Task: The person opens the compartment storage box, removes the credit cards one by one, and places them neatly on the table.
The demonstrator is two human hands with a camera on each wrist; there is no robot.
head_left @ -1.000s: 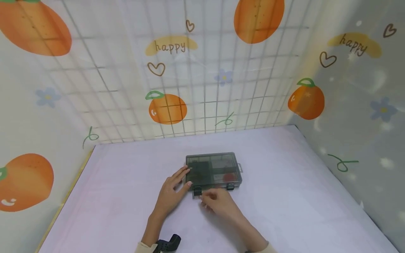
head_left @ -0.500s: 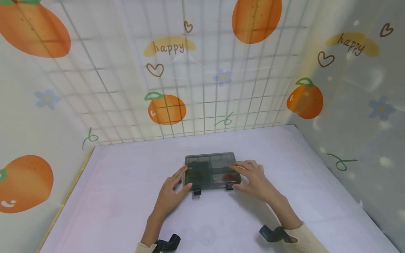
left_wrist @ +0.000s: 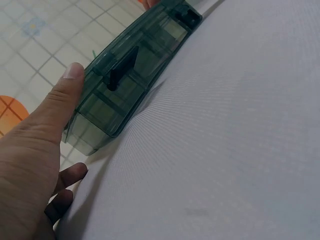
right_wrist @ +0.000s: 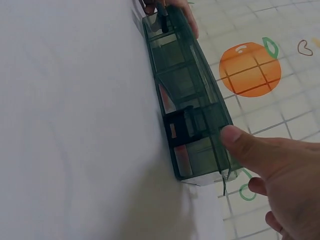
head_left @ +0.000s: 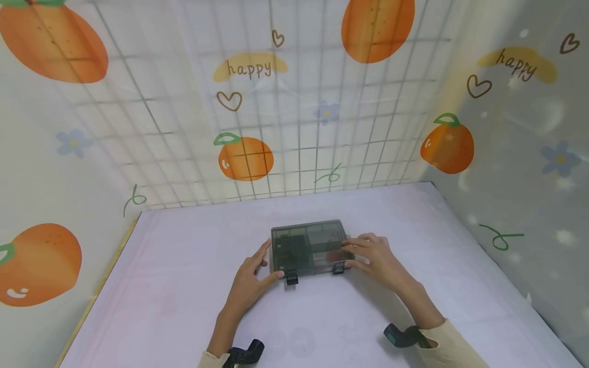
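Observation:
A flat, dark green see-through compartment box (head_left: 289, 250) lies on the table, with a reddish thing (head_left: 335, 256) showing through its front right part. My left hand (head_left: 250, 276) holds its left end, thumb on the front edge and fingers along the side. At the right end, my right hand (head_left: 379, 260) grips the box with the thumb near the front corner and the fingers over the side. The left black latch (left_wrist: 122, 67) sticks outward from the front. The right latch (right_wrist: 182, 125) sits beside my right thumb.
A pale cloth covers the table (head_left: 184, 245). Behind it, a white curtain (head_left: 184, 153) printed with oranges hangs in front of a wire grid. Another printed sheet (head_left: 506, 204) borders the right side. Dark camera mounts (head_left: 246, 352) sit on both wrists.
My right hand has left the left latch and moved to the box's right end. The box has turned slightly, its right front corner going back. My left hand stays at the left end.

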